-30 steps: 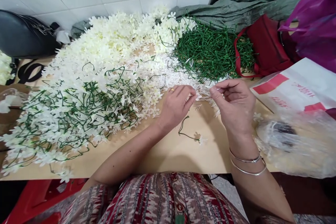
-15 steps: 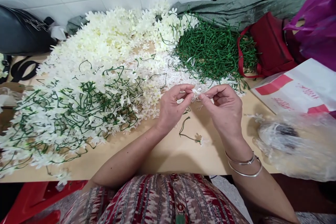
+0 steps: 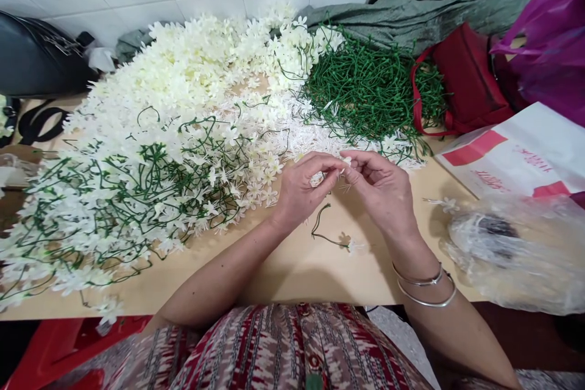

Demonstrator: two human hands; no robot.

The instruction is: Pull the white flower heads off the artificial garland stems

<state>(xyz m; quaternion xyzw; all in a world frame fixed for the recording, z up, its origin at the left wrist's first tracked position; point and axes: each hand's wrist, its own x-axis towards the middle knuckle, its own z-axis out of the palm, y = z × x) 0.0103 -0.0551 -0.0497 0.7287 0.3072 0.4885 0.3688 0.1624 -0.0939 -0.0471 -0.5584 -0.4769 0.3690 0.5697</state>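
Note:
My left hand (image 3: 305,186) and my right hand (image 3: 381,186) meet fingertip to fingertip above the table. Pinched between them is a small white artificial flower (image 3: 346,163), mostly covered by the fingers. Thin white strands poke out below the right thumb. Under my hands lies a green stem (image 3: 331,242) with a white flower at one end. Just beyond the fingertips spreads a pile of white stamen pieces (image 3: 297,128). Green plastic stems (image 3: 370,91) are heaped behind my right hand. To the left are assembled flowers with stems (image 3: 173,189), below a mound of loose cream blossoms (image 3: 192,61).
On the right stand a red bag (image 3: 475,76), a white and red paper bag (image 3: 525,152) and a clear plastic bag (image 3: 521,256). A purple bag (image 3: 548,42) hangs at the far right. A black bag (image 3: 41,58) sits back left, against the tiled wall.
My hands have drawn slightly closer together, and the fingers now cover more of the white flower. The piles around them look the same.

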